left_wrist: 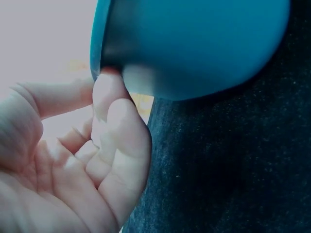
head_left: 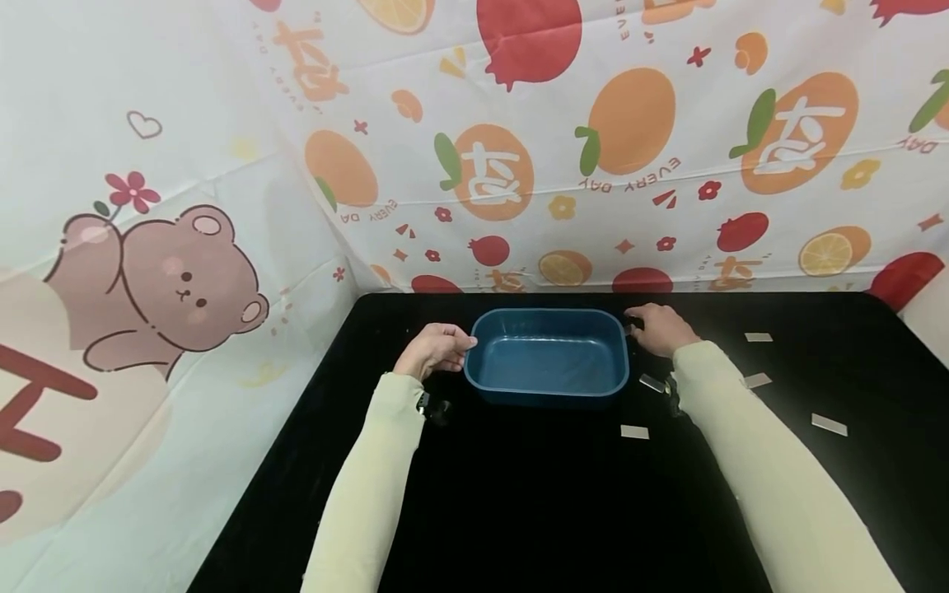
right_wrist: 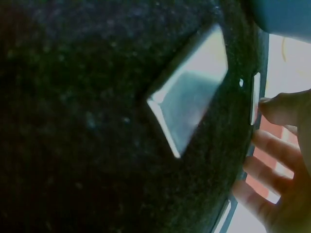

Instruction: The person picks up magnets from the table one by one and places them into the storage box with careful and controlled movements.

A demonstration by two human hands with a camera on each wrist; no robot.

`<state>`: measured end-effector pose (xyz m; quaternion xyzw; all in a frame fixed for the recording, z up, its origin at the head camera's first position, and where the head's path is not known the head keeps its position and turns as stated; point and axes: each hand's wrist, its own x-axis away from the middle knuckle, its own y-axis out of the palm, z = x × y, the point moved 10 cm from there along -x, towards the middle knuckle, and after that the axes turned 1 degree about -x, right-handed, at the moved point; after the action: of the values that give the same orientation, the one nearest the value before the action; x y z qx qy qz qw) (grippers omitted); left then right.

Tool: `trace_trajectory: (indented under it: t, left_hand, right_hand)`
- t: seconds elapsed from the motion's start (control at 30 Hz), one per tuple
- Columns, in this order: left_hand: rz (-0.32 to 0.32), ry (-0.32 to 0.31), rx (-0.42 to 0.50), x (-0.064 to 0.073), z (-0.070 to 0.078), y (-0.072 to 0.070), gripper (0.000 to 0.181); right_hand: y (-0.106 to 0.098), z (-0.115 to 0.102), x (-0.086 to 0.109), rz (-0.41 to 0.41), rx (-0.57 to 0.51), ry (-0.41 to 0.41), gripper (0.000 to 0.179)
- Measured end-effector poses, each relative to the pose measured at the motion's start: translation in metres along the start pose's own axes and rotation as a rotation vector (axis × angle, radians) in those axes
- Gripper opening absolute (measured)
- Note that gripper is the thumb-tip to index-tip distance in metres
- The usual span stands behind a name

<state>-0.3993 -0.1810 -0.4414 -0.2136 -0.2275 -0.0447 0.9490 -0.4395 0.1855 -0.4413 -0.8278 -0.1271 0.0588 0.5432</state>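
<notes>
A blue rectangular plastic basin (head_left: 549,394) stands upright on the black table. At its left end my left hand (head_left: 437,349) pinches the rim; in the left wrist view a fingertip (left_wrist: 111,87) tucks under the lip of the basin (left_wrist: 194,43). My right hand (head_left: 660,328) is just beyond the basin's right end, with thumb and index finger apart. The right wrist view has the right thumb (right_wrist: 279,109) at the edge of a thin pale strip (right_wrist: 255,99), the other fingers loosely spread. A larger glossy strip (right_wrist: 192,90) lies nearer that camera.
Several small pale strips lie right of the basin, among them one in front (head_left: 634,431), one by the right wrist (head_left: 652,383) and one farther right (head_left: 829,424). A fruit-printed cloth (head_left: 549,206) hangs behind the table (head_left: 534,511); a bear-printed cloth (head_left: 185,288) hangs at left.
</notes>
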Motion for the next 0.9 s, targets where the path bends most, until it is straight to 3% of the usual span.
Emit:
trace_trajectory:
  t: [0.27, 0.57, 0.9]
  left_hand:
    - [0.002, -0.026, 0.004, -0.001, -0.003, 0.001, 0.016]
    - [0.016, 0.000, -0.012, 0.000, 0.001, -0.002, 0.019]
    - [0.025, -0.011, -0.007, 0.001, 0.000, -0.001, 0.017]
  right_hand:
    - [-0.002, -0.008, 0.003, 0.054, 0.054, -0.017, 0.032]
    - [0.000, -0.005, -0.003, 0.068, 0.029, -0.001, 0.029]
    - [0.001, 0.001, -0.001, 0.096, -0.011, 0.014, 0.017]
